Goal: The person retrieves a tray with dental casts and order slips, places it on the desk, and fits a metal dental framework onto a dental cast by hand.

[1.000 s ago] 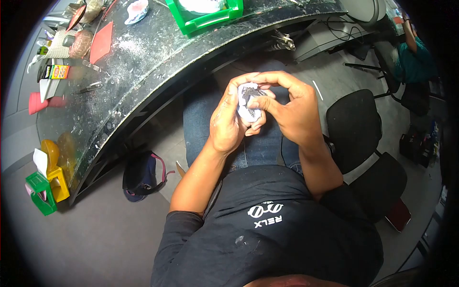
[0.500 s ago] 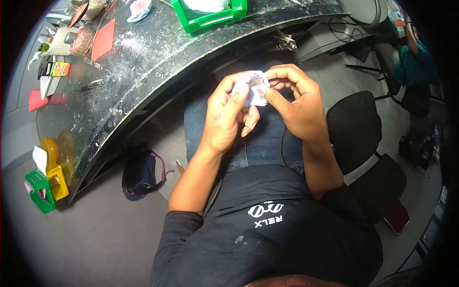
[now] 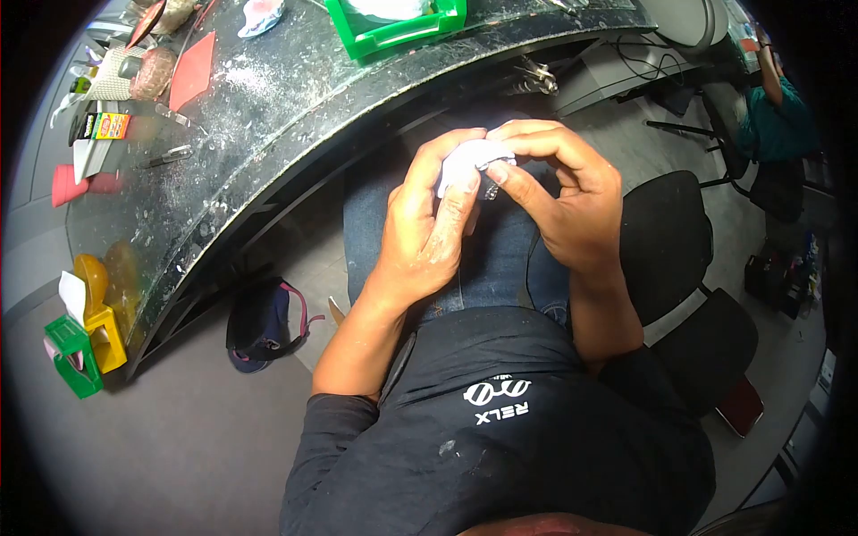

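Observation:
Over my lap I see a small white plaster piece [image 3: 463, 164], which looks like a dental cast. My left hand [image 3: 425, 221] is closed around its left side, with the thumb pressed against its near face. The fingers and thumb of my right hand [image 3: 572, 198] pinch its right edge. A shiny, dark metallic bit [image 3: 491, 190] shows just below the cast, between the two hands; its exact shape cannot be made out. The fingers hide much of the cast.
A dusty dark bench [image 3: 295, 98] curves ahead, carrying a green bin [image 3: 393, 37], a pink-red sheet [image 3: 192, 71] and another cast [image 3: 260, 16]. A bag [image 3: 268, 326] lies on the floor. Black chairs [image 3: 666, 241] stand at right, with a person in teal [image 3: 779, 116] beyond.
The plaster piece has been turned over, so its smooth white side faces up and its hollow no longer shows. My right hand has shifted slightly right; the left thumb moved lower.

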Available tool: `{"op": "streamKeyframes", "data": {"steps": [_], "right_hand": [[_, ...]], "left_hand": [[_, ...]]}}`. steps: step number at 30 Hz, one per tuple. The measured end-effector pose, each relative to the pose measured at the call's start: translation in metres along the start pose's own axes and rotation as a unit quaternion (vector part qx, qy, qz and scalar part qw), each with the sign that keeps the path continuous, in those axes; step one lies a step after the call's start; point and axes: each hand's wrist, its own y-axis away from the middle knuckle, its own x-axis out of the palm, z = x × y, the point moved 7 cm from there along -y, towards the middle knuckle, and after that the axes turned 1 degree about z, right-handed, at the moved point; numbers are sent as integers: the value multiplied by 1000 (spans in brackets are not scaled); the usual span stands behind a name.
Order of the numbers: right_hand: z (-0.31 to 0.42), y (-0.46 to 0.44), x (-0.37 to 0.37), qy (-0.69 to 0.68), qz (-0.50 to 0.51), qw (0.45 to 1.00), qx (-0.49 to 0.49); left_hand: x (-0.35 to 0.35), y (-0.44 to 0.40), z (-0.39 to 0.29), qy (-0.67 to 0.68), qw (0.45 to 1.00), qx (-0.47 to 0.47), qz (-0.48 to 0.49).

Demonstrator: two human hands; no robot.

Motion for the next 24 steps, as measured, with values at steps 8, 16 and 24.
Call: {"op": "streamKeyframes", "data": {"steps": [8,16,24], "right_hand": [[5,-1,-1,14,-7,999,-31],[-5,-2,0,-42,10,999,10],[5,2,6,119,-24,993,-4]], "left_hand": [[2,1,1,5,1000,11,-15],[3,-9,18,317,946,-60,35],[16,-8,28,305,950,-60,29]]}}
